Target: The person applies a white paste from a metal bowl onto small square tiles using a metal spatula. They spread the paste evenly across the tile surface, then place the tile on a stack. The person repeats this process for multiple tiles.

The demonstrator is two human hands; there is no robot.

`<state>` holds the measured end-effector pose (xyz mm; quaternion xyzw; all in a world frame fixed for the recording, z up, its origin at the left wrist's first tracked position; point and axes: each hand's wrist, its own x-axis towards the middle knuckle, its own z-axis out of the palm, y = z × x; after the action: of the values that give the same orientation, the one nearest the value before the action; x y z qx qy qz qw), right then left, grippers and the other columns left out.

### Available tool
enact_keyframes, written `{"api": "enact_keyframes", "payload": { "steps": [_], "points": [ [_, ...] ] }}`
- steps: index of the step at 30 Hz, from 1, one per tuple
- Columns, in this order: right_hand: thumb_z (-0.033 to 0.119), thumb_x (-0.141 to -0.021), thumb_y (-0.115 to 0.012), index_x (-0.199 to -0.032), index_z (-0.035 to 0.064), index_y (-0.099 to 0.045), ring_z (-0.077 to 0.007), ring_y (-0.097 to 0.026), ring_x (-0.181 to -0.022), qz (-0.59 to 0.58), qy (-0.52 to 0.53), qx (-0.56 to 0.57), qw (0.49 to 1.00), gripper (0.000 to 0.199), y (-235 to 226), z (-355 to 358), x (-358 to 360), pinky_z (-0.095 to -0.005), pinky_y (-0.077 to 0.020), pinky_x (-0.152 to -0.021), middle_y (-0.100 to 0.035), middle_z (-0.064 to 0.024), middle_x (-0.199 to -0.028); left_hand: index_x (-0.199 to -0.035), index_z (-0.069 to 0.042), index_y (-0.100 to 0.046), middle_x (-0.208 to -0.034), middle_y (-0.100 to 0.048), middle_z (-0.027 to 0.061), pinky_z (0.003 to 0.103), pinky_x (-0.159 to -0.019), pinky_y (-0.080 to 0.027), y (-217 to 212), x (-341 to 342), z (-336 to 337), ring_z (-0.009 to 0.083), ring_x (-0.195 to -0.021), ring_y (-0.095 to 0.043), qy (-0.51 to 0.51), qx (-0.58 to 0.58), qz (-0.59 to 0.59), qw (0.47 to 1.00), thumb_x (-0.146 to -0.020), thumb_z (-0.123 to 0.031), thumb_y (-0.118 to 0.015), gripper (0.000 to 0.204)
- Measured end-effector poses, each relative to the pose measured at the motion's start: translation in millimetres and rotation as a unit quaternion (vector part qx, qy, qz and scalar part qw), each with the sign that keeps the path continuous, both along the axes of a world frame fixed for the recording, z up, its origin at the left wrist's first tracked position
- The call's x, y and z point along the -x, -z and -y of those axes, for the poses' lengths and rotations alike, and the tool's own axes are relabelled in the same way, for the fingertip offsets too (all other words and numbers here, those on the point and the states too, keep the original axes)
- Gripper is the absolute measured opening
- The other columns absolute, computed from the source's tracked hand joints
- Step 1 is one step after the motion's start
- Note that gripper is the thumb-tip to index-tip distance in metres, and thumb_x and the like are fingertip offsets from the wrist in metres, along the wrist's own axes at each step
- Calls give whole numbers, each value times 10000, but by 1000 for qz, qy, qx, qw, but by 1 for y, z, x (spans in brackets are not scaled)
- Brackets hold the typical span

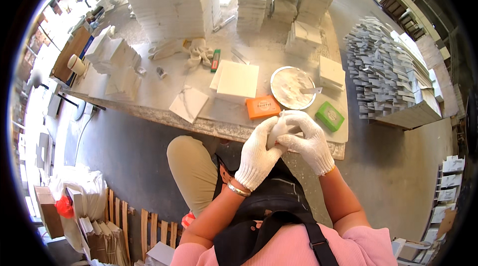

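Both my hands wear white knitted gloves and meet at the table's front edge. My left hand (259,150) and my right hand (309,141) are closed round a small white tapered thing (280,129), perhaps a squeeze bottle, with its narrow end up. Its lower part is hidden by the fingers. Just beyond the gloves lies an orange hand pad box (263,107). Behind my right hand stands a round bowl of white paste (289,83) with a metal scraper (311,90) resting in it. A green box (330,116) lies to the right of that hand.
White square tiles (238,81) and a veined marble tile (189,104) lie on the stone-topped table (149,104). Tall tile stacks (167,7) rise behind. Spare gloves (199,54) and a narrow green box (215,60) lie farther back. A stacked pallet (383,69) stands right.
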<state>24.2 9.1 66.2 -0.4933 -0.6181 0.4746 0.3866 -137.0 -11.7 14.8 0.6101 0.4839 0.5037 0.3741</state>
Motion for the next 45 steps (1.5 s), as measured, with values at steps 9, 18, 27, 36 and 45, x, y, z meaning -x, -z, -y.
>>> {"api": "enact_keyframes", "payload": {
  "steps": [9, 18, 27, 36, 45],
  "points": [
    [204, -791, -807, -1081, 11, -726, -204, -581, -1198, 86, -95, -61, 990, 357, -7, -15, -8, -337, -505, -952, -585, -120, -1322, -1581, -33, -205, -1353, -620, 174, 358, -953, -536, 1, 8, -10, 286, -1160, -661, 44, -93, -29, 994, -812, -108, -800, 975],
    [187, -822, -793, -1042, 35, -722, -102, -623, -928, -9, 47, -48, 998, 277, -63, -107, -42, -276, -514, -809, -711, -39, -995, -1353, 24, -553, -1250, -662, 146, 307, -878, -562, 9, 20, 0, 177, -1022, -688, 45, 87, 125, 987, -890, -47, -727, 499],
    [319, -794, -768, -1043, 54, -689, -197, -656, -877, 292, 70, -17, 954, 372, 6, -233, -71, -332, -510, -796, -712, -89, -941, -991, 29, -725, -835, -730, 72, 250, -707, -538, 34, 35, 7, 108, -756, -672, 85, 230, 138, 960, -954, -152, -674, 191],
    [345, -770, -785, -999, 79, -675, -291, -675, -895, 353, -26, -6, 935, 368, 65, -274, -69, -384, -517, -797, -716, -134, -973, -960, 46, -702, -852, -714, 85, 277, -678, -543, 56, 41, -2, 122, -721, -660, 83, 200, 93, 972, -966, -139, -642, 195],
    [268, -831, -729, -1188, 103, -688, -242, -680, -931, 321, 32, -82, 943, 395, 27, -243, -86, -328, -532, -836, -724, -108, -1085, -1321, 19, -557, -1107, -690, 109, 251, -776, -528, 12, 56, -33, 119, -892, -663, -55, 288, 253, 922, -1022, -264, -598, 414]
  ]
}}
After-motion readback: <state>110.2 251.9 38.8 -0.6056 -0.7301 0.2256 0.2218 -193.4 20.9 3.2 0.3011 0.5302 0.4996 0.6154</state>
